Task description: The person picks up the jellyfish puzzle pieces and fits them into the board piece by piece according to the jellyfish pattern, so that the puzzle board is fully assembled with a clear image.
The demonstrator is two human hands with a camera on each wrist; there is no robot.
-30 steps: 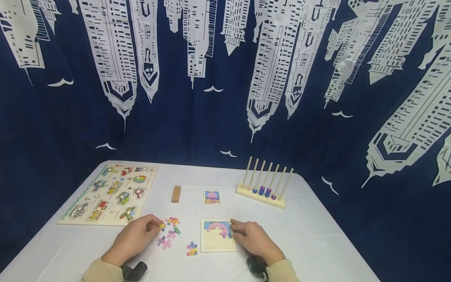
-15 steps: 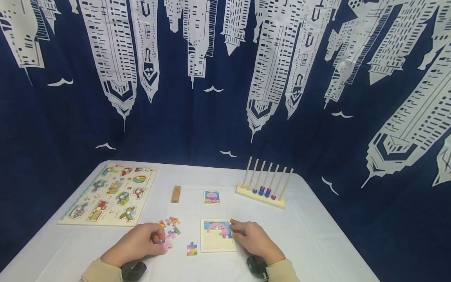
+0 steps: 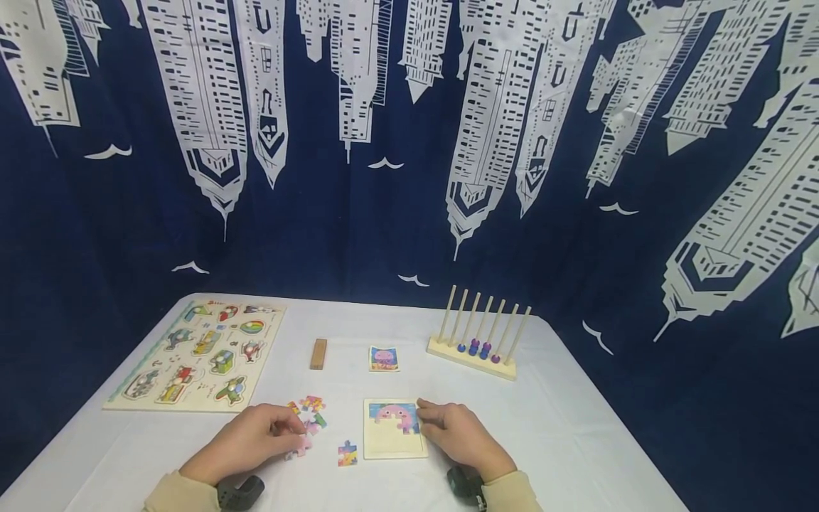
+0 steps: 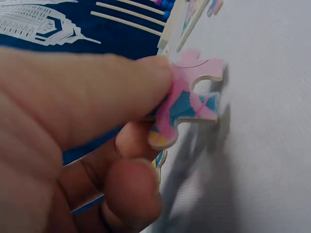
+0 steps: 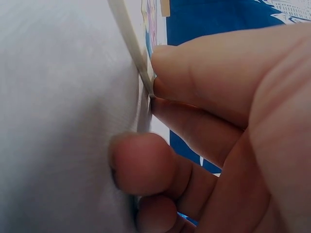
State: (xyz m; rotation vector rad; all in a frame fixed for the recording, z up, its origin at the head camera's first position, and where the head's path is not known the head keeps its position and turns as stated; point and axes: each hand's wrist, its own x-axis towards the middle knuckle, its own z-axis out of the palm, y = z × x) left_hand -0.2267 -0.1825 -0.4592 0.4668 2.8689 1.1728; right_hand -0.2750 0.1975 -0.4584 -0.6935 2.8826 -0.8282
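My left hand [image 3: 249,437] pinches a jigsaw piece [image 4: 187,94], pink with blue and a yellow tip, between thumb and fingers. In the left wrist view it is tilted up off the white cloth. Several loose pieces [image 3: 313,404] lie by those fingertips, and one separate piece [image 3: 348,454] sits left of the wooden puzzle tray [image 3: 393,452]. A partly assembled pink and blue picture [image 3: 398,412] fills the tray's upper part. With thumb and fingertips my right hand [image 3: 462,434] holds the tray's right edge [image 5: 131,43]; the fingers' far side is partly hidden.
Behind the tray lies a small picture card [image 3: 384,359], with a wooden block [image 3: 318,354] left of it. A pegged bead rack [image 3: 472,358] stands at the back right. A large vehicle puzzle board [image 3: 192,355] covers the table's left side.
My left hand has come down and slightly right from the upper loose pieces to the lower pink one, which it now pinches. The right hand stays at the tray's edge.
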